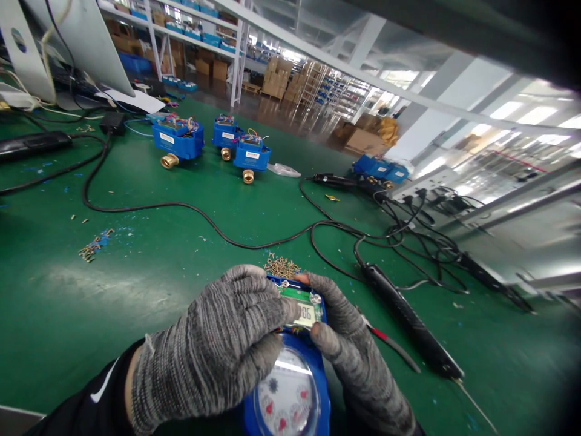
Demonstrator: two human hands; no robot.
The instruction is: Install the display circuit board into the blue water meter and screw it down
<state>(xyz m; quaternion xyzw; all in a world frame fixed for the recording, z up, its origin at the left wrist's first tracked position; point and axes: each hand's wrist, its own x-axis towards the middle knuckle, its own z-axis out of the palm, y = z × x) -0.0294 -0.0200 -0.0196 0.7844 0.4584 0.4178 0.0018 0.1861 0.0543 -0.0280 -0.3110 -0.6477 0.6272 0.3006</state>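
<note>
A blue water meter (323, 387) with a round clear dial and red pointers lies at the bottom middle. Its open upper housing shows a green circuit board (295, 295) and a small LCD display (307, 313) with digits. My left hand (204, 345), in a grey knitted glove, is closed over the housing's left side, its fingers across the board and part of the display. Gloved likewise, with bare fingertips, my right hand (356, 348) grips the right side, thumb beside the display. Small brass-coloured screws (281, 266) lie in a heap just beyond the housing.
A black electric screwdriver (408, 321) and a red-handled tool (385, 339) lie at right. Black cables (245, 245) cross the green table (181, 236). More blue meter units (179, 138) stand farther back. Loose screws (93, 249) lie left; a power strip (436, 197) sits right.
</note>
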